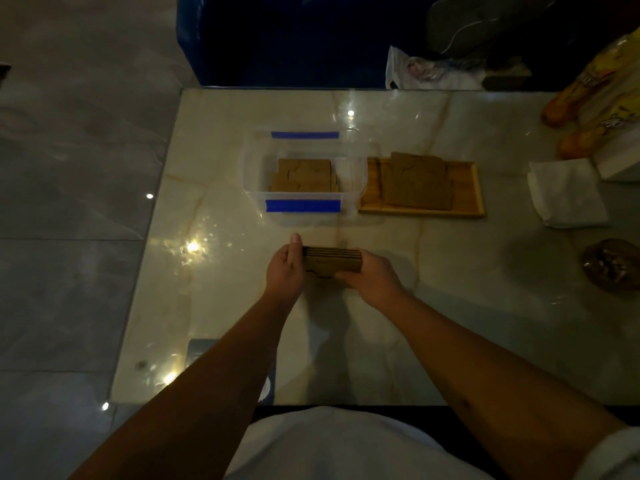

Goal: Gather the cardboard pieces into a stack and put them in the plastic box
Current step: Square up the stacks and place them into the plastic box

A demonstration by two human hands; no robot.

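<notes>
Just in front of the plastic box [304, 206], both hands are squaring a stack of cardboard pieces [331, 263]: the left hand [286, 271] is pressing flat-fingered against one end, and the right hand [372, 277] is curling round the other. The gathering step is probably finishing; next the stack needs lifting over the box's near wall onto the pieces already inside, while more are lying on the wooden tray [467, 188] beside the box.

No legible text, number or brand is found in the head view. The yellow-orange packaging [588, 88] at the far right edge of the surface [450, 271] carries dark printed marks, but they are too blurred and dim to read. The two blue tape strips [304, 205] on the plastic box [360, 174] are plain, and the cardboard pieces [330, 263] show no lettering that can be made out.
</notes>
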